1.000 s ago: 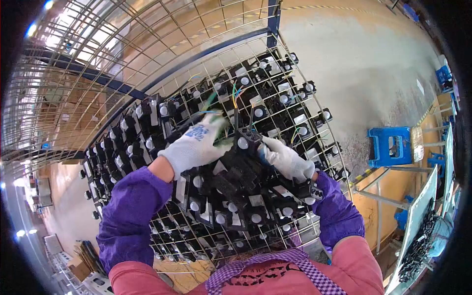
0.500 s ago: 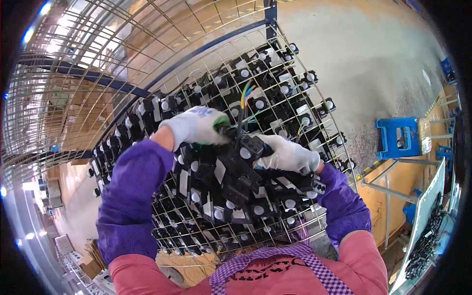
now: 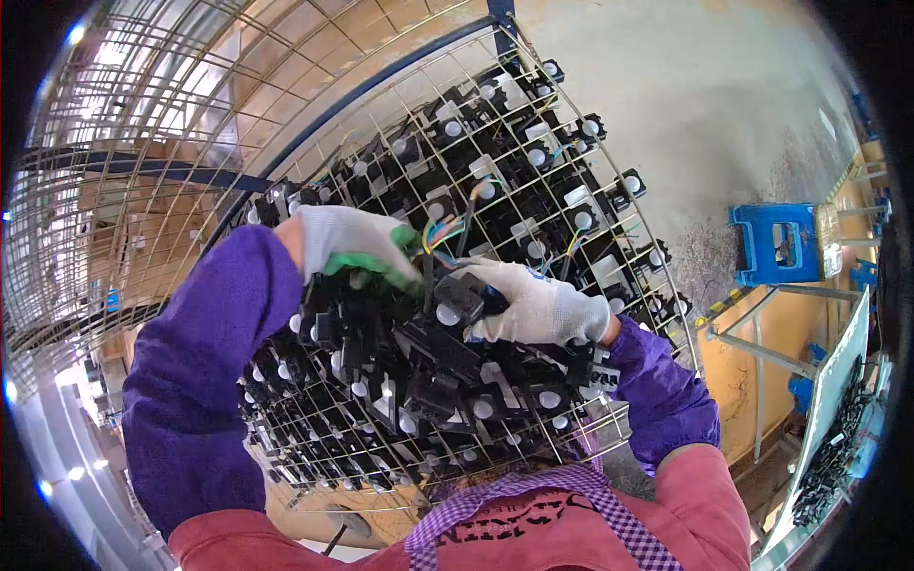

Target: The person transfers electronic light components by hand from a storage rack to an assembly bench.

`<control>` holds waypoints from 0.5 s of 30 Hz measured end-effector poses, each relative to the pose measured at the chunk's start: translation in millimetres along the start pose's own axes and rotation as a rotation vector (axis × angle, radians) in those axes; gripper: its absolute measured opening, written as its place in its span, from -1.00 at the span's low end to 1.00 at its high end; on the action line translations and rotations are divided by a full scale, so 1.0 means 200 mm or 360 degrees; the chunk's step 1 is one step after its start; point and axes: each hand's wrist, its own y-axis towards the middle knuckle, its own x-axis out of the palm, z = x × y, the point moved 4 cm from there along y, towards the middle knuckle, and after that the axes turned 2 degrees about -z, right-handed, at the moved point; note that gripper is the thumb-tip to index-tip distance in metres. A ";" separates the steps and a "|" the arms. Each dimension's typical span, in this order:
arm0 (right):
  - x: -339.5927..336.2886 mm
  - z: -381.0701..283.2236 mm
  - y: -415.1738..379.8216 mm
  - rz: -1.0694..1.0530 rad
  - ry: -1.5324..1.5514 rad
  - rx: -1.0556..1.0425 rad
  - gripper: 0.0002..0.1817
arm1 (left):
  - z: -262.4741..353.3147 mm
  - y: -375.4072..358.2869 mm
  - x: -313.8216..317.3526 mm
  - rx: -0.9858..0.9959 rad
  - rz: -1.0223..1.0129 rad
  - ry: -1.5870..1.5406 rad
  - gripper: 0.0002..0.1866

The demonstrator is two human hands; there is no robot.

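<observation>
My right hand (image 3: 533, 303), in a white knitted glove, grips a black plastic part (image 3: 466, 293) with a white round disc on its end. From this part a black cable with bare coloured wire ends (image 3: 440, 231) sticks up, between my two hands. Just left of the cable is my left hand (image 3: 362, 246), in a white glove with green-coated fingers; its fingers are stretched and apart, slightly blurred, with nothing visible in them. Beneath both hands, a heap of similar black parts (image 3: 433, 400) with white discs lies on a wire rack (image 3: 657, 314).
Tall wire mesh panels (image 3: 124, 219) with a blue frame bar (image 3: 143, 164) rise at the left. A blue plastic stool (image 3: 776, 246) stands on the floor at the right. Near it is a table (image 3: 847, 381) with dark small parts on it. Cartons show behind the mesh.
My left hand has come off the cable area and moved left, its fingers spreading. My right hand has shifted slightly left with the black part still held. The camera view has shifted a little.
</observation>
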 end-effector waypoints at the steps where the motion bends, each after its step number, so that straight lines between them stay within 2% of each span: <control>1: 0.00 0.01 0.00 0.0029 0.0006 -0.0031 -0.49 | 0.00 -0.03 0.00 0.0145 -0.0183 -0.0214 -0.29; 2: 0.00 0.01 -0.01 0.0039 -0.0032 -0.0025 -0.49 | -0.01 -0.08 0.00 0.0214 -0.0258 -0.0542 -0.02; 4: -0.02 -0.03 -0.01 0.0061 -0.0117 -0.0014 -0.48 | -0.01 0.00 0.05 0.0622 -0.0112 -0.0460 0.06; 5: -0.03 -0.07 -0.02 0.0014 -0.0116 0.0101 -0.48 | -0.01 0.02 0.10 0.0827 -0.0044 -0.0418 0.11; 6: -0.04 -0.13 -0.03 -0.0036 -0.0117 0.0216 -0.48 | 0.06 -0.01 0.16 0.0763 0.0187 -0.0424 0.07; 7: -0.04 -0.15 -0.04 -0.0091 -0.0121 0.0329 -0.47 | 0.09 -0.02 0.20 0.0710 0.0243 -0.0627 0.05; 8: -0.02 -0.11 -0.03 -0.0184 -0.0221 0.0352 -0.43 | 0.10 -0.03 0.23 0.0653 0.0302 -0.0825 0.03; 9: -0.01 -0.11 -0.03 -0.0157 -0.0345 0.0234 -0.41 | 0.11 -0.04 0.24 0.0603 0.0361 -0.1014 0.00; 10: 0.01 -0.11 -0.05 -0.0132 -0.0466 0.0127 -0.39 | 0.09 -0.03 0.24 0.0590 0.0517 -0.1218 -0.30; 12: 0.06 -0.16 -0.10 -0.0142 -0.0668 0.0049 -0.30 | -0.06 0.16 0.19 0.0400 0.0677 -0.0780 -0.55; 13: 0.09 -0.14 -0.10 -0.0086 -0.0863 -0.0014 -0.22 | -0.01 0.18 0.17 0.0314 0.0758 -0.0560 -0.66; 14: 0.09 -0.13 -0.11 -0.0046 -0.0872 -0.0043 -0.24 | 0.04 0.19 0.18 0.0334 0.0657 -0.0546 -0.81; 15: 0.09 -0.15 -0.11 0.0001 -0.0882 -0.0068 -0.26 | 0.06 0.23 0.18 0.0256 0.0638 -0.0409 -0.79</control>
